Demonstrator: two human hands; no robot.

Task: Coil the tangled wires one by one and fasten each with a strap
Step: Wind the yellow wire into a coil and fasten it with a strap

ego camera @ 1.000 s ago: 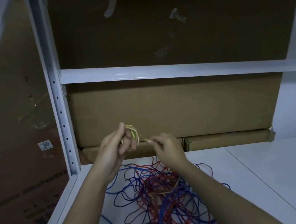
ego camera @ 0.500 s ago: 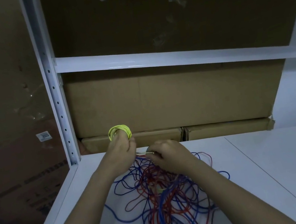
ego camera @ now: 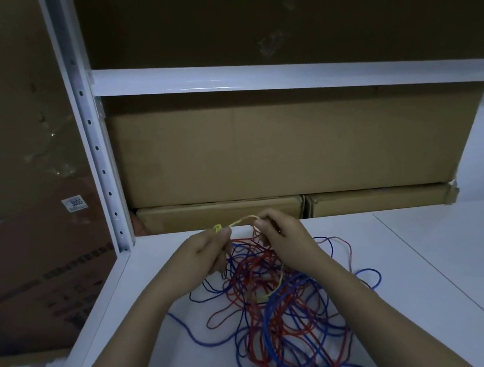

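Both hands pinch a yellow wire [ego camera: 242, 220] (left hand [ego camera: 203, 257], right hand [ego camera: 287, 239]). Red and blue wires [ego camera: 273, 311] lie tangled on the counter [ego camera: 439, 279].

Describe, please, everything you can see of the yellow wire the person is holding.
The yellow wire is thin, flexible and looks plastic-coated. The left hand grips its small coiled end, the right hand pinches it further along, and a short arc spans between them. Its remainder trails down into the red and blue tangle on the white table.

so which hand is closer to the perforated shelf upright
Left. The left hand is just right of the perforated shelf upright, over the shelf's near corner; the right hand sits farther right, above the red and blue wire tangle.
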